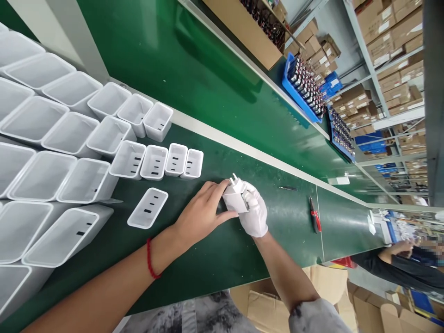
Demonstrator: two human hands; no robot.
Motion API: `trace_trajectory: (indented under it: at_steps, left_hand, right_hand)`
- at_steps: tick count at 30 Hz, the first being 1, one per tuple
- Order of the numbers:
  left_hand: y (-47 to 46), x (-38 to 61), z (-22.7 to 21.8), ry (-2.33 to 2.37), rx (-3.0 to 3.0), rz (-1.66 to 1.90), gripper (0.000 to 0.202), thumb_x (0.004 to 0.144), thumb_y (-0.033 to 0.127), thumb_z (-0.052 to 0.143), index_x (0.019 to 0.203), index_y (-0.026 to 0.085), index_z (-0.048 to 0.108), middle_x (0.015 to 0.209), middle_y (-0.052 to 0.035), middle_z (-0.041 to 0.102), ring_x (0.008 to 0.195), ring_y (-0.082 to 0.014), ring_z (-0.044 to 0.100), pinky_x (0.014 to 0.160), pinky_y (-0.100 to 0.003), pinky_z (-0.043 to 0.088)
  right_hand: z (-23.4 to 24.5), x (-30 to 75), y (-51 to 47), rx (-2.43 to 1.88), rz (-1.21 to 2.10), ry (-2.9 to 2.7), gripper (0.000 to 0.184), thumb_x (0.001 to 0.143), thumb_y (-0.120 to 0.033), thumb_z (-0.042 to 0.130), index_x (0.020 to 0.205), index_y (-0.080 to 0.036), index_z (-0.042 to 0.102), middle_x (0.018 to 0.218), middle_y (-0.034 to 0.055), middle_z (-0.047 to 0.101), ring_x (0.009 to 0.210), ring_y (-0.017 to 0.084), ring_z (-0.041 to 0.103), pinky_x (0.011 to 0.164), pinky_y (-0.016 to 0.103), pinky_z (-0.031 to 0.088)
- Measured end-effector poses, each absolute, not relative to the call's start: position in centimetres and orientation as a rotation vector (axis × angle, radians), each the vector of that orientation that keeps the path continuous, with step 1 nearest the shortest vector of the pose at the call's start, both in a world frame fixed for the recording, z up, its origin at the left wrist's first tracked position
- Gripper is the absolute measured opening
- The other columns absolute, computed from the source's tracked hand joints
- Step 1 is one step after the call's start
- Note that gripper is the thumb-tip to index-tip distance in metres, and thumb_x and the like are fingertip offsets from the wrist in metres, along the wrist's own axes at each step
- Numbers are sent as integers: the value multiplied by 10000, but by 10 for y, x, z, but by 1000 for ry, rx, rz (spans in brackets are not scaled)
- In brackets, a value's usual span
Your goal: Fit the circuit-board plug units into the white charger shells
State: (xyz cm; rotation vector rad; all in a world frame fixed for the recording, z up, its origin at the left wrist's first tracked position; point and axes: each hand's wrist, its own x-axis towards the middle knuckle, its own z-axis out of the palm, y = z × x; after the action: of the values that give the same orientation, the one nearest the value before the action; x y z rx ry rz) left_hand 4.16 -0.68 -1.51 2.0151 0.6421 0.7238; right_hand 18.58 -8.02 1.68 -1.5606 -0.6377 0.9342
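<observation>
Between white cases and red-handled pliers, both hands pinch a white pronged adapter.

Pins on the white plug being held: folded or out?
Out: the pins visibly jut from the end of the white plug.

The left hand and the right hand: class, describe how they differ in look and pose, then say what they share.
The left hand is bare, while the right hand wears a white glove.
A red bracelet circles the left wrist; the right wrist shows none.
The left hand's thumb is spread from its fingers, whereas the right hand's fingers are curled.
Both hold the same white plug piece.
</observation>
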Motion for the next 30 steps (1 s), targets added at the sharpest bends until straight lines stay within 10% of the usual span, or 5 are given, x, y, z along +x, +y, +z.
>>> trace_trajectory:
  at_steps: [9, 30]
  left_hand:
    - [-3, 39, -13, 730, 1981, 763, 649, 871, 509, 625, 1374, 178, 385, 1190, -141, 611, 1157, -300, 585, 959, -449, 524]
    - [-2, 43, -17, 741, 2089, 734, 497, 955, 448, 496, 1295, 87, 496, 1180, -153, 621, 1158, -308, 555, 950, -451, 518]
  right_hand:
    - [13, 217, -84, -1827, 451, -934, 328, 873, -468, 539, 1022, -205, 665, 1246, 101, 664, 1155, 282, 611, 1026, 450, 433]
    - [36, 230, -76, -1248, 861, -358, 227, 781, -289, 545, 940, -327, 703, 986, -13, 709, 1156, 194, 615, 1124, 495, 421]
